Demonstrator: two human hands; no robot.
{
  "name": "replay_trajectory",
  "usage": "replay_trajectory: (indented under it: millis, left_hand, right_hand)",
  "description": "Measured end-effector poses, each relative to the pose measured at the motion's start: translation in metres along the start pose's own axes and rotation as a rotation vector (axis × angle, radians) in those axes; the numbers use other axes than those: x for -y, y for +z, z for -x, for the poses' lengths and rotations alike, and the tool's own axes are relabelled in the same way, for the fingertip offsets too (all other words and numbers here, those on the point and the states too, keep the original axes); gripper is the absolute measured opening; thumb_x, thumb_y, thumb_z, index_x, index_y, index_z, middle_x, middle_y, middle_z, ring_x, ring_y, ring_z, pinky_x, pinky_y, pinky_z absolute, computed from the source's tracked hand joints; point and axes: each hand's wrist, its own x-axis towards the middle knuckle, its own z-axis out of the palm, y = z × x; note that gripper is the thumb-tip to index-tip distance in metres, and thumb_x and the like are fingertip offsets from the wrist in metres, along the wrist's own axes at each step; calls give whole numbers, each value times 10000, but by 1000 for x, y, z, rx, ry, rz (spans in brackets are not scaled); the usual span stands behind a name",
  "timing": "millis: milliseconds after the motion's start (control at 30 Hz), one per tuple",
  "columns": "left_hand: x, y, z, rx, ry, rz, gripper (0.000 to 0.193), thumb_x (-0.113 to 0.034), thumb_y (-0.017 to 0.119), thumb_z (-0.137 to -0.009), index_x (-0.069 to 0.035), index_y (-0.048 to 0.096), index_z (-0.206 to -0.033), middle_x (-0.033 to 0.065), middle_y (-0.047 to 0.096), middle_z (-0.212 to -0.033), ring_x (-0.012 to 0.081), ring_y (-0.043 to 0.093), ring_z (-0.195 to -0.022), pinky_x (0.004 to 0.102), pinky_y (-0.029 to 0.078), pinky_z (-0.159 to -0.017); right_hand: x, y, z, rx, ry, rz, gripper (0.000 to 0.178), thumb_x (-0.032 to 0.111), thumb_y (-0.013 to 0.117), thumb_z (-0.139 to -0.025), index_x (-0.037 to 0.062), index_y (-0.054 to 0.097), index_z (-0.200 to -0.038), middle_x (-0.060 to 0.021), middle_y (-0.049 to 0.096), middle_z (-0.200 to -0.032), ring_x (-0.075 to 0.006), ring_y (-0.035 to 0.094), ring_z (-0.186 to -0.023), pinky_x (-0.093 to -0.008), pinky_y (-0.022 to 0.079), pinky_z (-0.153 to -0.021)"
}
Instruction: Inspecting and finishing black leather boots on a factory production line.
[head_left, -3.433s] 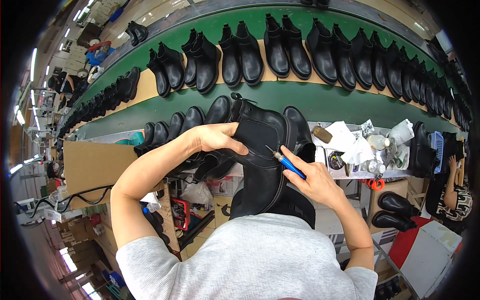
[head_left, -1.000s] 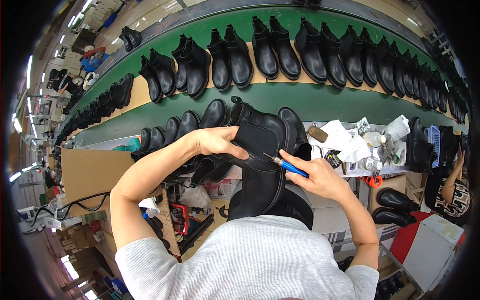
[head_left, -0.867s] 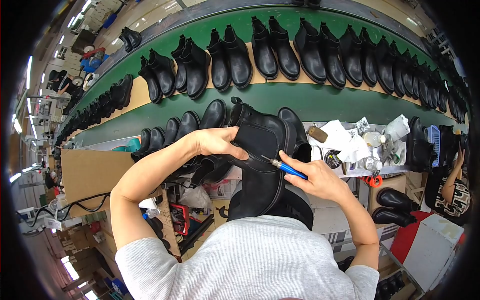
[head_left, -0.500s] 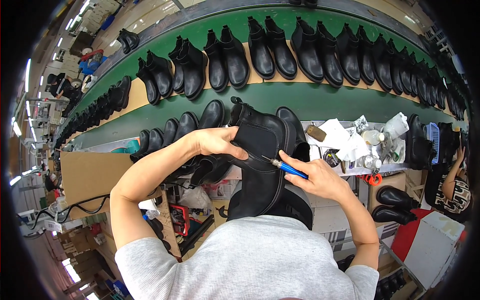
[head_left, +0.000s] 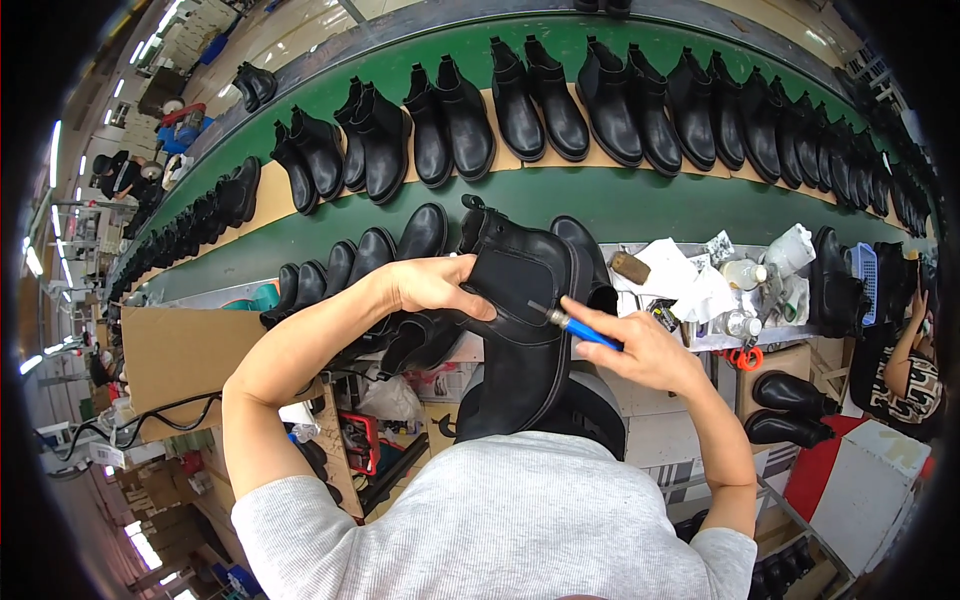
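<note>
A black ankle boot (head_left: pixel 525 375) stands upside-free in front of my body, shaft away from me and toe pointing toward my lap. My left hand (head_left: pixel 437 285) is closed on the left edge of its shaft, thumb lying over the side panel. In my right hand (head_left: pixel 645 345) is a slim craft knife (head_left: pixel 592 334) with a blue handle and metal collar. Its thin tip lies over the boot's side, near the lower end of the panel; whether it touches cannot be told. My right index finger stretches along the handle toward the boot.
Pairs of black boots (head_left: pixel 465 120) line the green conveyor (head_left: pixel 330 235) ahead. More boots lie beside my left arm. White paper (head_left: pixel 660 265), plastic bottles (head_left: pixel 745 273) and orange-handled scissors (head_left: pixel 748 358) are on the right. Another person's arm (head_left: pixel 905 340) shows at far right.
The knife and my right hand have shifted slightly right, and the blade's tip has turned and risen a little. My left hand and the boot have stayed almost still.
</note>
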Motion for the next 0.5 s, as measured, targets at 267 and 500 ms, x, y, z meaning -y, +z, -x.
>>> replay_trajectory:
  millis: [267,500]
  left_hand:
    - [-80,-30,20,-29,-30,-930,252,-218,635,-791,33,630,-771,133,620,-708,200,596,-692,311,448,-640]
    - [-36,31,-38,-170,535,-2074,113,-185,560,-669,-128,617,-590,36,569,-623,199,548,-694,334,404,-646]
  right_hand:
    - [-43,-19,46,-536,167,-805,391,223,448,-939,-10,447,-1252,-23,508,-701,-88,502,-589,-217,421,-518]
    - [-56,3,82,-750,167,-938,403,252,538,-894,-5,482,-1200,-44,566,-811,-122,533,-653,-249,447,-552]
